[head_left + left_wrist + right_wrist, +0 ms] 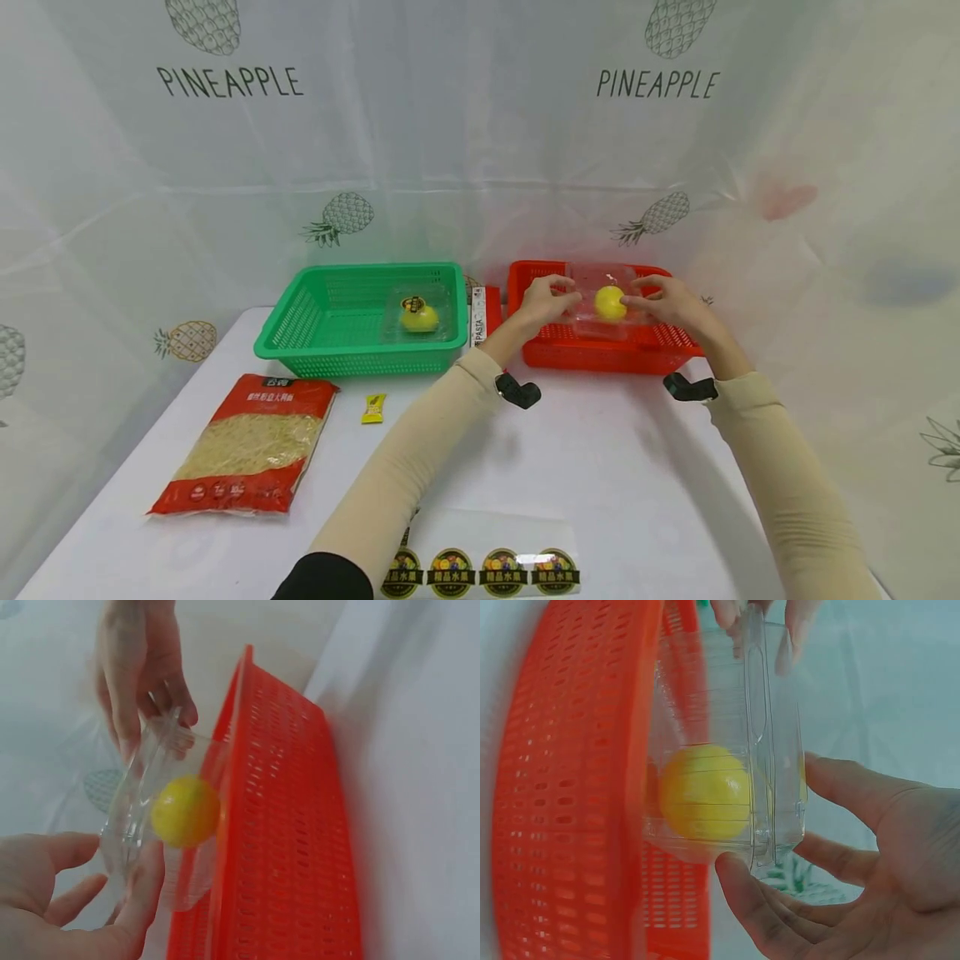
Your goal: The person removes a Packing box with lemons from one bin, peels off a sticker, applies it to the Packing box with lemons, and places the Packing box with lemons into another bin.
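Head view: at 3 o'clock, a clear plastic clamshell box [600,277] with one yellow lemon [611,303] inside is over the opening of a red perforated basket [600,358]; whether it rests on anything cannot be told. The left hand [551,300] pinches its 9 o'clock side, the right hand [670,302] its 3 o'clock side. It should be light, thin-walled and springy, slick to the skin and easily dented, with the lemon likely free to roll; the stiffer rim at opposite sides looks the best hold. At 9 o'clock is a green basket [360,362]. Left wrist view: the left hand, towards 8 o'clock from the lemon, and the right, towards 11, grip the box's edges; the red basket fills 3 o'clock. Right wrist view: the box looks colourless and shiny, ribbed, with a raised seam, seemingly closed around the smooth, rounded lemon; the right hand grips from 4 o'clock.
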### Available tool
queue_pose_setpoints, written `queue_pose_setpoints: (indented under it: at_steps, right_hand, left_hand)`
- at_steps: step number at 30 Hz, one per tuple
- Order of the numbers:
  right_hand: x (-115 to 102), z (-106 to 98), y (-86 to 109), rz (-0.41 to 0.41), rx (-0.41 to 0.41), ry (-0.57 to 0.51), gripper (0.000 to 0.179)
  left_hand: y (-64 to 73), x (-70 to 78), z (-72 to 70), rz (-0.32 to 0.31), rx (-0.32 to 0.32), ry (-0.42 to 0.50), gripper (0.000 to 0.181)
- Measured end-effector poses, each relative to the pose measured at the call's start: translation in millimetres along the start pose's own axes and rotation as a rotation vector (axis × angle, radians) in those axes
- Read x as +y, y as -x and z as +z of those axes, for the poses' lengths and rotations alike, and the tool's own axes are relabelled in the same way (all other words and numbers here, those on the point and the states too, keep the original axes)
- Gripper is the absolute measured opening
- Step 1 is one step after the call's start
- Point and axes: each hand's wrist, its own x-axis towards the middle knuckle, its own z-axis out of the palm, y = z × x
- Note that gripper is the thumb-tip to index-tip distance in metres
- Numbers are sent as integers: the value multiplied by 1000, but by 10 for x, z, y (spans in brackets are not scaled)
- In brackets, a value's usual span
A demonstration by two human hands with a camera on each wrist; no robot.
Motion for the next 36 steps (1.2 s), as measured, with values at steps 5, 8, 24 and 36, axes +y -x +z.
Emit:
queue_pose_setpoints:
  at_steps: [5,8,24,36]
  right_hand:
    - [-103,-38,79,-29,6,12,76]
    - [-155,-55,126,-42,14,13,73]
    - [-278,-94,284,-50,55,-21,78]
    - [-299,-105,301,-59,73,-76,79]
  left_hand:
    - [44,20,-28,-38,23,7,48]
    - [88,50,-41,-36,14,17,51]
    - [309,170,-297,-11,-92,76,49]
    - [522,114,-627,-48,-187,47,41]
